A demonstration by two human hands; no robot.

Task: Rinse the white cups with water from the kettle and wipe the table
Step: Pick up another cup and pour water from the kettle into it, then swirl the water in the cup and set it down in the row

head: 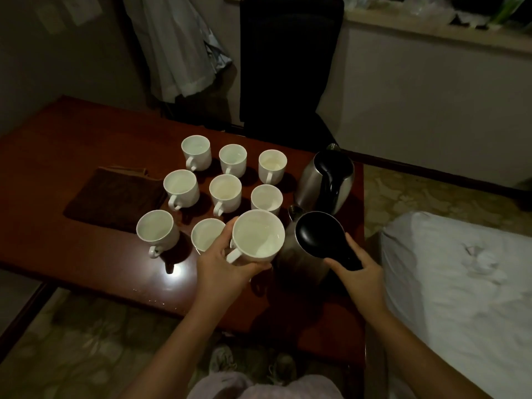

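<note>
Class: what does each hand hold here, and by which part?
The left hand holds a white cup round its lower body, beside the handle. The right hand grips the near kettle by its black handle.

Bare forearms, no sleeves; pale, perhaps lilac trousers [267, 387] show below.
</note>
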